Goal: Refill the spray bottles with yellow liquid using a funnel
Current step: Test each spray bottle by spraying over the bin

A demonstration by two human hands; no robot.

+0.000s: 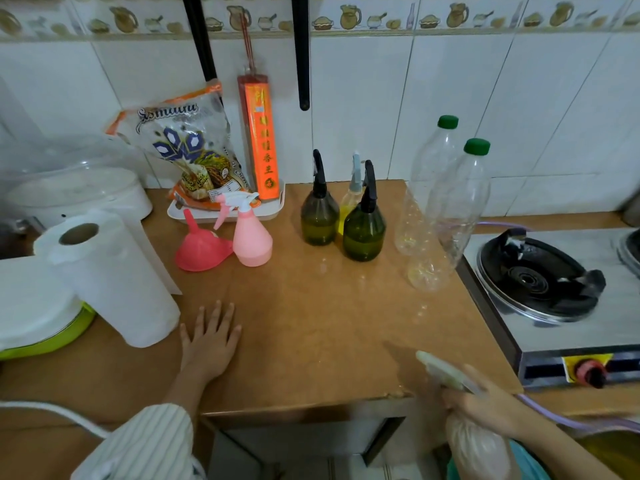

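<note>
Nearest, low at the counter's front edge, the right hand (pixel 485 403) curls round the neck of a blurred pale translucent spray bottle (pixel 474 441) with a whitish trigger head, held below the brown countertop (pixel 311 323), while the left hand (pixel 207 337) rests flat and open on that surface, holding nothing. Judging by this, a bottle is being brought up for filling: next it needs standing upright, its head unscrewed, and the pink plastic funnel (pixel 201 247), lying beside the pink spray bottle (pixel 251 233), seated in its neck. Two dark green spray bottles (pixel 363 226) and a yellow-filled one (pixel 348 206) stand further back, beside two clear, apparently empty green-capped plastic bottles (pixel 446 216).
</note>
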